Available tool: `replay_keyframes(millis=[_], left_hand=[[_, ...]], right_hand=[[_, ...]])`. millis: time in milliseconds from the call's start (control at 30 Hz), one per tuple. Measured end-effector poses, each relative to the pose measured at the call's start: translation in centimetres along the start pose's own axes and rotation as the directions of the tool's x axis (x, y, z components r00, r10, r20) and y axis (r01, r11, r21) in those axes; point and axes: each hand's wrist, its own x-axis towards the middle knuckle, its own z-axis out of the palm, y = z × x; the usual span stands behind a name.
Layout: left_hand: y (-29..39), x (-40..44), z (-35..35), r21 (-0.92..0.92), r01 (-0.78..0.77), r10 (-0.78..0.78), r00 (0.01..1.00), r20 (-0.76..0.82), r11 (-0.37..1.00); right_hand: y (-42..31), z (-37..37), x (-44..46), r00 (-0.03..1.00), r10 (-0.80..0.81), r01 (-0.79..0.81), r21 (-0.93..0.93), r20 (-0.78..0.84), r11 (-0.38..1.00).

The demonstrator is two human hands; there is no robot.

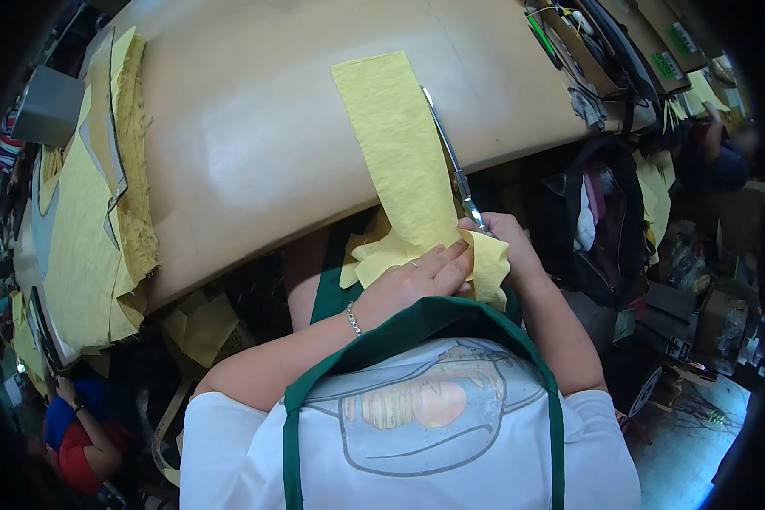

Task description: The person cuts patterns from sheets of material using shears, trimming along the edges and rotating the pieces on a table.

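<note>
A long strip of yellow leather-like sheet lies over the table edge and runs down to my lap, where its lower end is crumpled. My left hand rests across that lower end, its fingers together on the material and its thumb hidden. In my right hand is a pair of scissors, the handles mostly covered by my fingers. The blades point away from me along the strip's right edge and look nearly closed. A loose flap of the yellow sheet hangs between my hands.
The brown table spreads ahead. A thick stack of yellow sheets with a grey-edged template lies at its left. Toward the far right stands a box of tools; below it hangs a dark open bag. A person in red is at lower left.
</note>
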Motion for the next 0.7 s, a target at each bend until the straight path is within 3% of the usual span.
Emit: replay_keyframes(millis=[167,267,300,333,433,533,700], left_hand=[[-0.2,-0.1,-0.3,0.082,-0.031,0.033,0.999,-0.023,0.996],[-1.0,-0.9,-1.7,0.201,-0.036,0.042,0.999,-0.027,0.979],[-1.4,-1.4,-2.7,0.234,-0.024,0.024,1.000,0.000,0.972],[-1.7,-1.8,-3.7,0.267,-0.013,0.006,1.000,0.029,0.964],[-2.4,-3.5,-7.7,0.446,0.049,-0.090,0.993,0.072,0.894],[-2.1,-4.9,-12.1,0.617,0.084,-0.181,0.979,0.096,0.782],[-1.7,-6.5,-16.1,0.798,0.025,-0.291,0.938,0.190,0.602]], right_hand=[[1.7,-0.7,0.8,0.996,-0.090,0.089,0.056,0.013,0.994],[0.7,-2.3,0.4,0.991,-0.126,0.126,-0.010,-0.045,0.992],[1.4,-2.9,1.0,0.984,-0.162,0.166,0.043,-0.079,0.985],[1.4,-3.8,1.1,0.969,-0.232,0.228,-0.048,-0.090,0.972],[0.0,-5.1,0.8,0.969,-0.208,0.168,-0.269,-0.129,0.948],[-1.2,-4.8,0.3,0.963,-0.269,0.235,-0.468,-0.006,0.852],[-0.6,-1.5,0.4,0.980,-0.162,0.199,-0.469,0.120,0.860]])
